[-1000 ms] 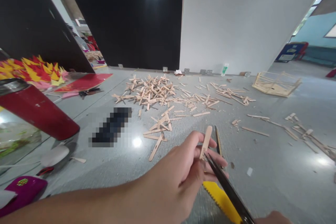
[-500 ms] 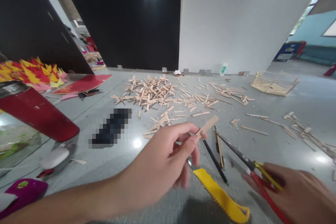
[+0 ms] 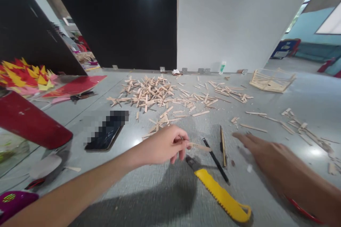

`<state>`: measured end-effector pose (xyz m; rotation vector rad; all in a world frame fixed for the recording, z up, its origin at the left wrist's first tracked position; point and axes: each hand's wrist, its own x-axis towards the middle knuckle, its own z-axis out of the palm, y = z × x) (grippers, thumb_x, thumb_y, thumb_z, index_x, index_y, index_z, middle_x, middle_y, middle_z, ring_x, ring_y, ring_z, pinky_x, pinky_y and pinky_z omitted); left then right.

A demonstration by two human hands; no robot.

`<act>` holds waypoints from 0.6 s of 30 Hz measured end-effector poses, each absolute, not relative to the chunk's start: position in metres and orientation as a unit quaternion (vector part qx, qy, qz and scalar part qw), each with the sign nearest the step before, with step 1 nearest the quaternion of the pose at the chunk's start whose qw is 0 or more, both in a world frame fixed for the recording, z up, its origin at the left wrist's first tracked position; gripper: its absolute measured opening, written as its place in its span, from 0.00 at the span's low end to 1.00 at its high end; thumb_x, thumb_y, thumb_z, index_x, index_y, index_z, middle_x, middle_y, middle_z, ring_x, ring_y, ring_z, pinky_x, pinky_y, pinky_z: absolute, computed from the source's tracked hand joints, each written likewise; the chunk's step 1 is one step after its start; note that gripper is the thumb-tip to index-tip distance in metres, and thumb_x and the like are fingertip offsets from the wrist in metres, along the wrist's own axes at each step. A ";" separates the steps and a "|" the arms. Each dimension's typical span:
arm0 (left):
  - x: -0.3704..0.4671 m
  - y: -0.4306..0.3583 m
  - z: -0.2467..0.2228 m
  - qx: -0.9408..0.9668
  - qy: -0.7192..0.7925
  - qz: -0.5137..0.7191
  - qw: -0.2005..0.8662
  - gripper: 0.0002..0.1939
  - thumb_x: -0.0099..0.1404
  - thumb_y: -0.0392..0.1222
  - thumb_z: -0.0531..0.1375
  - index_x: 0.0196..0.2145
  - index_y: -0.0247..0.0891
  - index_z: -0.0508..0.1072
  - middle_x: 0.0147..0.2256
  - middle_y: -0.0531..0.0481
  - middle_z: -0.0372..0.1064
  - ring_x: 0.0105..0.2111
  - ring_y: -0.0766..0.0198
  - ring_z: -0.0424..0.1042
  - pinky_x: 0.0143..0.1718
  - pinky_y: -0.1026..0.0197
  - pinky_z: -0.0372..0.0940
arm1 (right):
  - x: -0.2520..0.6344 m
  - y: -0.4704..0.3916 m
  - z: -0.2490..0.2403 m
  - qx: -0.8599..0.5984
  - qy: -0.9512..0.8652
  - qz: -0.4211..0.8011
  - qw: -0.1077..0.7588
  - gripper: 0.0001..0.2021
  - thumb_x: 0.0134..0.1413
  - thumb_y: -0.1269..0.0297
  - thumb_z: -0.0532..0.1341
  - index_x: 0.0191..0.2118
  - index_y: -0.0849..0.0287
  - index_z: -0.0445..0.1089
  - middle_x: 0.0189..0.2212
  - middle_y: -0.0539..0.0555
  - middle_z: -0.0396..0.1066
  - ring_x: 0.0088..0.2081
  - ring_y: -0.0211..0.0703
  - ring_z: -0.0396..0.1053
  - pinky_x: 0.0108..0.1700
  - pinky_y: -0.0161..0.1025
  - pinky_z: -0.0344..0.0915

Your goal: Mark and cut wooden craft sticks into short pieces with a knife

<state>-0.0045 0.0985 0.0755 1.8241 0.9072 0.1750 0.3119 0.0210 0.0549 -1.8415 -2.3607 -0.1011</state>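
Observation:
My left hand (image 3: 174, 145) is closed in a pinch on a wooden craft stick (image 3: 201, 147), which points right above the tabletop. Just below that hand lies a yellow-handled saw (image 3: 221, 195). Between my hands rest a black pen (image 3: 218, 165) and a slim gold-and-black craft knife (image 3: 223, 149). My right hand (image 3: 262, 159) stretches over the table, palm down, fingers extended and slightly blurred, holding nothing that I can see. Part of the scissors' red handle (image 3: 303, 209) shows beneath my right forearm; the rest of them is hidden.
A heap of craft sticks (image 3: 149, 94) lies in the middle, with scattered pieces to its right. Left are a phone (image 3: 108, 133), a red bottle (image 3: 34, 120) and a white mouse (image 3: 45, 166). A stick-built frame (image 3: 271, 81) stands back right, a glue tube (image 3: 222, 67) by the board.
My right hand has let go of the scissors and reached forward and left. My left hand has moved slightly left, and its stick now tips downward to the right.

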 end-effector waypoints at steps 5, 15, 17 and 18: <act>-0.001 0.111 0.041 0.759 0.388 0.066 0.518 0.16 0.75 0.42 0.55 0.28 0.38 0.69 0.27 0.50 0.74 0.20 0.68 0.68 0.24 0.65 0.60 | 0.287 0.064 0.025 -0.597 -0.798 0.040 0.075 0.11 0.75 0.60 0.53 0.45 0.58 0.70 0.25 0.51 0.77 0.27 0.47 0.77 0.30 0.40 0.67; 0.003 0.111 0.020 0.784 0.394 0.092 0.471 0.14 0.70 0.40 0.58 0.25 0.38 0.71 0.22 0.54 0.66 0.22 0.65 0.61 0.26 0.61 0.51 | 0.269 0.041 0.013 -0.459 -0.876 -0.052 0.140 0.15 0.74 0.75 0.46 0.51 0.63 0.69 0.37 0.56 0.74 0.31 0.45 0.77 0.32 0.40 0.71; 0.003 0.111 0.019 0.787 0.393 0.101 0.465 0.13 0.68 0.39 0.60 0.24 0.38 0.71 0.22 0.54 0.66 0.23 0.65 0.59 0.27 0.60 0.49 | 0.261 0.031 0.013 -0.391 -0.903 -0.109 0.140 0.18 0.73 0.78 0.45 0.58 0.67 0.66 0.35 0.56 0.75 0.30 0.45 0.77 0.31 0.41 0.73; 0.003 0.111 0.019 0.786 0.393 0.104 0.466 0.13 0.68 0.38 0.60 0.24 0.38 0.71 0.22 0.54 0.66 0.24 0.65 0.59 0.27 0.60 0.48 | 0.259 0.028 0.013 -0.368 -0.909 -0.136 0.138 0.20 0.72 0.80 0.44 0.60 0.69 0.65 0.34 0.56 0.76 0.30 0.47 0.78 0.31 0.41 0.74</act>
